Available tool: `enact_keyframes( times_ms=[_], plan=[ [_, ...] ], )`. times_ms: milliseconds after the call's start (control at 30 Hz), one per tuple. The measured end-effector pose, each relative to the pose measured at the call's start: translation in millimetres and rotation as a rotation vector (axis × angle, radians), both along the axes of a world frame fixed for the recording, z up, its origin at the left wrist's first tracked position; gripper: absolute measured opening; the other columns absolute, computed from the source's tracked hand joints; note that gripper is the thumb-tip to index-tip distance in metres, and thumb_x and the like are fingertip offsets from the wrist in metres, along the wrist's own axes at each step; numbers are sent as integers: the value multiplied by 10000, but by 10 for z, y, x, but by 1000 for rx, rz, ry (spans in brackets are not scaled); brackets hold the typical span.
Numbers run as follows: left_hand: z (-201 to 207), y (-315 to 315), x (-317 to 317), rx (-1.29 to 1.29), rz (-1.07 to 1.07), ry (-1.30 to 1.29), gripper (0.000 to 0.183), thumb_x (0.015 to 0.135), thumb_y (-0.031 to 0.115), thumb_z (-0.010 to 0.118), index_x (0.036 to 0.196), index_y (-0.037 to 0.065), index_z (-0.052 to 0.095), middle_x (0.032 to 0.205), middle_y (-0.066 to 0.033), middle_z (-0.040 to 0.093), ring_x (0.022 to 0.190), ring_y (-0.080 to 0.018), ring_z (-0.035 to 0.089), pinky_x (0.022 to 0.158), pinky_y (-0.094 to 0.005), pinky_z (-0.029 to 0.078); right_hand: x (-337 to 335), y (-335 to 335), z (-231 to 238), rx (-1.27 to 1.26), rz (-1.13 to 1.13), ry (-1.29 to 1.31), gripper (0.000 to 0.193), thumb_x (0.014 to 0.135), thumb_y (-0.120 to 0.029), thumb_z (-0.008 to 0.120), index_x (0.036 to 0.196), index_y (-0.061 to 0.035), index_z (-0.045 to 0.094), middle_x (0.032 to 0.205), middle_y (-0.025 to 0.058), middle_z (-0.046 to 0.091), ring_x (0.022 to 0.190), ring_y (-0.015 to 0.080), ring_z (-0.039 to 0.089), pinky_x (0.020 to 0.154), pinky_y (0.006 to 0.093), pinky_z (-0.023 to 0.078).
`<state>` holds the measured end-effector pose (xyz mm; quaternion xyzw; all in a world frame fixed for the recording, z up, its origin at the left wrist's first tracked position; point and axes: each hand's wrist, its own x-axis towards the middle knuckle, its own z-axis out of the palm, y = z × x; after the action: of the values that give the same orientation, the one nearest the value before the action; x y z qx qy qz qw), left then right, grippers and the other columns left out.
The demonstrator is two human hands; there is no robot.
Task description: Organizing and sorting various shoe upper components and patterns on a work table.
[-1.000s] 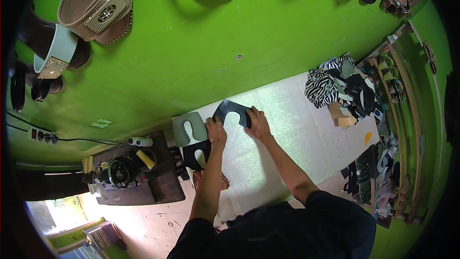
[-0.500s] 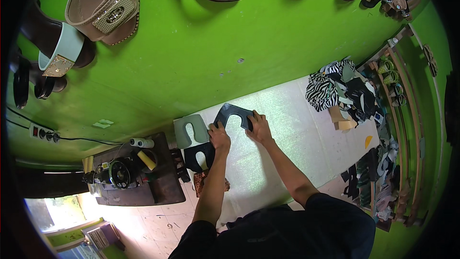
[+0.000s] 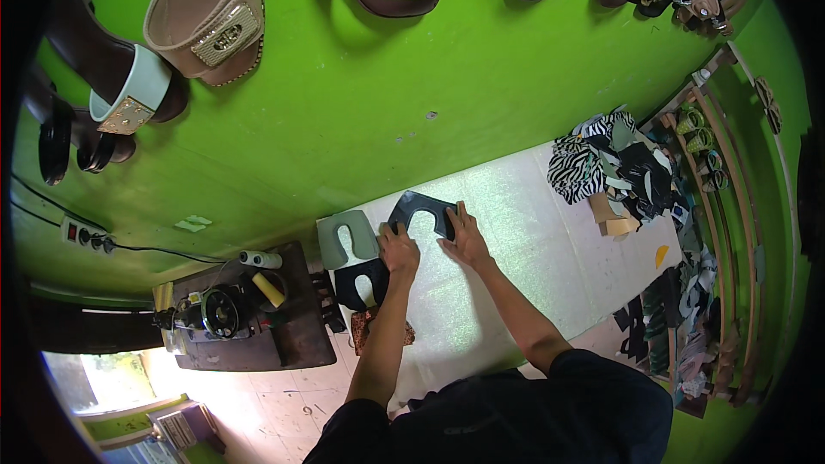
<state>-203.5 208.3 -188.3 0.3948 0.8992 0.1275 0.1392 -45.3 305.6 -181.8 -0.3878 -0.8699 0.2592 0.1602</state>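
A dark, U-shaped shoe upper piece (image 3: 418, 199) lies on the white-covered table, its opening toward me. My left hand (image 3: 399, 251) holds its left leg with bent fingers. At the other leg, my right hand (image 3: 467, 241) grips the edge, fingertips on the piece and thumb set apart from them at the leg's lower end. Close on the left is a grey-green U-shaped piece (image 3: 332, 242). Below it sits a black U-shaped piece (image 3: 348, 277), partly behind my left hand. A leopard-print piece (image 3: 362, 337) shows beside my left forearm.
Fabric scraps (image 3: 638, 163), some zebra-striped, are heaped at the table's far right. A sewing machine (image 3: 221, 311) stands on a dark table (image 3: 302, 326) at left. Sandals (image 3: 219, 21) hang on the green wall. Wooden racks (image 3: 718, 206) run along the right side.
The whole view has shifted slightly. My right hand's fingers have moved a little on the dark piece, and its thumb is spread farther. The piece stays between both hands.
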Motion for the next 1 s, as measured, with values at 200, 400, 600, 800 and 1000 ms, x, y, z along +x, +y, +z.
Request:
enact_keyframes(
  times_ms=[200, 400, 600, 800, 1000],
  plan=[
    [457, -415, 101, 380, -87, -379, 559, 828, 235, 743, 1318, 57, 540, 1317, -236, 526, 1175, -402, 529, 1000, -468, 449, 263, -429, 406, -207, -23, 52, 809, 860, -418, 705, 1480, -43, 346, 1537, 277, 279, 1347, 436, 381, 1108, 471, 366],
    [895, -1265, 401, 393, 138, -980, 492, 956, 300, 611, 1362, 49, 491, 1360, -163, 529, 1237, -301, 521, 1000, -417, 442, 722, -1027, 716, -426, -38, 184, 716, 887, -442, 674, 1418, -23, 439, 1501, 265, 364, 1363, 403, 397, 1146, 442, 322],
    [1020, -1877, 558, 373, 265, -1192, 513, 1006, 397, 479, 1401, 71, 443, 1407, -142, 480, 1267, -293, 480, 1006, -439, 422, 1043, -1502, 1125, -508, -125, 260, 669, 902, -408, 670, 1413, -32, 457, 1438, 209, 462, 1272, 323, 518, 978, 422, 492],
    [1158, -1989, 840, 416, 235, -1245, 495, 1003, 391, 472, 1377, 68, 456, 1398, -137, 490, 1256, -283, 492, 992, -433, 429, 1449, -1743, 1315, -456, -208, 276, 636, 913, -406, 655, 1412, -65, 460, 1385, 172, 524, 1210, 297, 564, 941, 411, 504],
    [1385, -1844, 1309, 459, 124, -1302, 468, 990, 350, 468, 1370, 77, 452, 1386, -141, 496, 1212, -270, 516, 993, -452, 436, 1976, -1841, 1468, -385, -330, 397, 596, 924, -376, 646, 1392, -55, 464, 1359, 172, 549, 1190, 300, 579, 953, 420, 496]
  ],
)
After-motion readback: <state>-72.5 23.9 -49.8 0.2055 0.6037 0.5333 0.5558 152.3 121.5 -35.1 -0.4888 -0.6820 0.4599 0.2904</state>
